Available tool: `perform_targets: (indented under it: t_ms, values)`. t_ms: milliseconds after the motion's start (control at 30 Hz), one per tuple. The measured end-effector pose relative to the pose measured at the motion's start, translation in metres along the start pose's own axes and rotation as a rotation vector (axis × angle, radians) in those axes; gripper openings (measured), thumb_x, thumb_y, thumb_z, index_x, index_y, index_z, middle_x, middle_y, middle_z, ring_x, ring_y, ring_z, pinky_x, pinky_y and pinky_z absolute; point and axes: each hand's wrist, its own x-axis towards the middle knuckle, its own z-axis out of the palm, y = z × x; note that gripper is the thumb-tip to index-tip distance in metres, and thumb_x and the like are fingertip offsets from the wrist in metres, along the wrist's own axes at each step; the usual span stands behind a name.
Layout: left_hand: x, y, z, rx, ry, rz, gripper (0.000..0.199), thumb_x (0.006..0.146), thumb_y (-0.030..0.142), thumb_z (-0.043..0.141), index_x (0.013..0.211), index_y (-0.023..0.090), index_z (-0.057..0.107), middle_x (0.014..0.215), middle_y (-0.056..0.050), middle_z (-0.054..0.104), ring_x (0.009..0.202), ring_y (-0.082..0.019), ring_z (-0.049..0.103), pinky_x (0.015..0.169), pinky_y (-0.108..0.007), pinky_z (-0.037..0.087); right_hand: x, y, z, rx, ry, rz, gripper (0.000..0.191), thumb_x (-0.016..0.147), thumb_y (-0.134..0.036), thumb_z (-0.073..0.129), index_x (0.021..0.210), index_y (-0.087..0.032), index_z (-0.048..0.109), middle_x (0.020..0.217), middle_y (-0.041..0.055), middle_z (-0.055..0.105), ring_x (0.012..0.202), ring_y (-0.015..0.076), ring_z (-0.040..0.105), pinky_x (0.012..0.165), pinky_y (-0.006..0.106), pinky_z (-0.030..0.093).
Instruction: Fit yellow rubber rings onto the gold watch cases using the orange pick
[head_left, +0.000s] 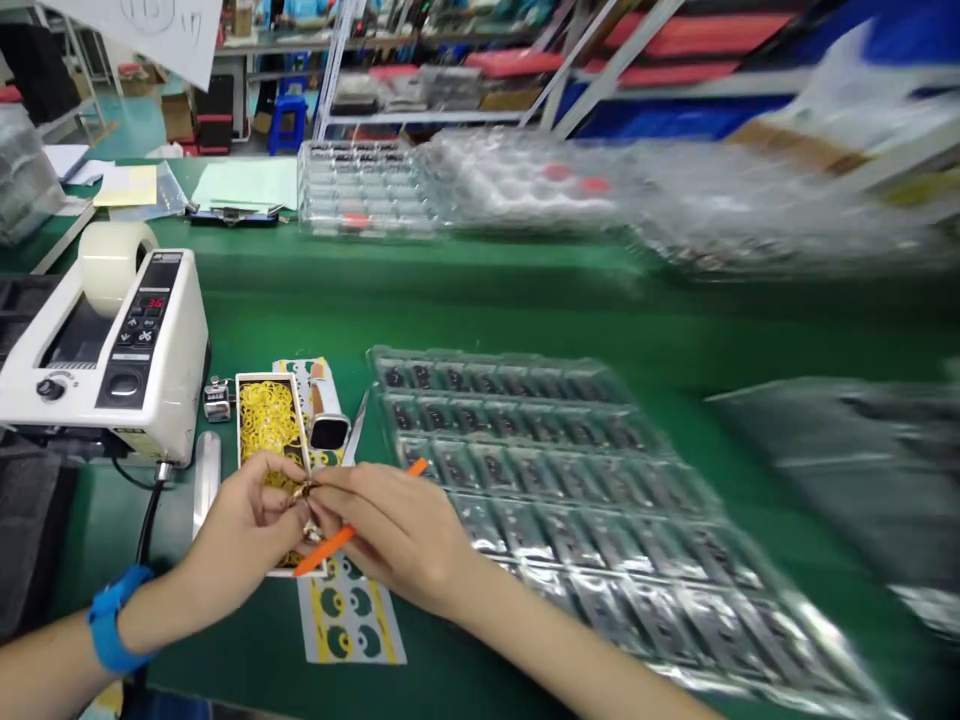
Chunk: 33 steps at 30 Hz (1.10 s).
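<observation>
Over a white box (306, 410) of yellow rings (268, 415), my two hands meet at the fingertips. My left hand (251, 520), with a blue band at the wrist, pinches a small shiny metallic part (304, 490). The fingers of my right hand (401, 525) close on the same part, and an orange stick (326, 550) passes through that hand. Beneath the hands lies a sheet of yellow and grey stickers (352, 620). Beside the box are a small dark-faced device (330, 432) and tweezers (360, 425).
A white tape dispenser (169, 350) stands at left, with a metal bar (207, 480) near it. A large clear tray (525, 470) of dark parts lies right of my hands. More clear trays (367, 190) and a clipboard (240, 190) line the back ledge. Grey bags (847, 470) lie far right.
</observation>
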Motion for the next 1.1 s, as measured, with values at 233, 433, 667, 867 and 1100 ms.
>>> perform_targets:
  t_ms: [233,433,667,867,1100]
  values:
    - [-0.001,-0.001,0.001,0.024,-0.004,0.024,0.02,0.078,0.014,0.061,0.089,0.017,0.045,0.057,0.008,0.056,0.045,-0.003,0.046,0.044,-0.011,0.031,0.0,0.002,0.0,-0.013,-0.023,-0.001,0.016,0.093,-0.009,0.045,0.088,-0.007,0.06,0.079,0.0127,0.068,0.073,0.0184,0.064,0.063,0.028,0.054]
    - [-0.001,-0.004,-0.001,0.081,0.024,-0.001,0.024,0.079,0.022,0.063,0.093,0.017,0.045,0.064,0.004,0.059,0.052,-0.006,0.052,0.05,-0.015,0.041,-0.003,-0.002,0.002,-0.044,-0.036,0.026,0.014,0.094,-0.012,0.045,0.09,-0.008,0.058,0.08,0.0119,0.068,0.064,0.0172,0.06,0.055,0.028,0.05]
    - [0.001,-0.009,-0.004,0.126,0.034,-0.009,0.034,0.08,0.037,0.066,0.096,0.017,0.045,0.069,0.0,0.062,0.061,-0.011,0.06,0.057,-0.02,0.046,-0.003,-0.001,0.003,-0.063,-0.039,0.043,0.016,0.095,-0.015,0.045,0.089,-0.009,0.058,0.079,0.0125,0.068,0.067,0.0188,0.063,0.057,0.029,0.053]
    - [0.0,-0.008,-0.003,0.103,0.014,-0.007,0.04,0.078,0.045,0.069,0.094,0.017,0.045,0.068,0.001,0.063,0.063,-0.011,0.062,0.062,-0.022,0.051,-0.003,-0.002,0.002,-0.039,-0.072,0.062,0.013,0.093,-0.013,0.048,0.087,-0.008,0.059,0.079,0.0133,0.068,0.069,0.0196,0.063,0.059,0.03,0.054]
    - [0.002,-0.005,-0.003,0.052,0.07,-0.035,0.041,0.073,0.041,0.074,0.089,0.017,0.045,0.064,0.003,0.061,0.055,-0.009,0.057,0.053,-0.018,0.044,-0.003,-0.008,0.003,-0.019,-0.017,0.133,0.009,0.091,-0.011,0.047,0.093,-0.012,0.056,0.081,0.0114,0.068,0.073,0.0189,0.065,0.06,0.029,0.054]
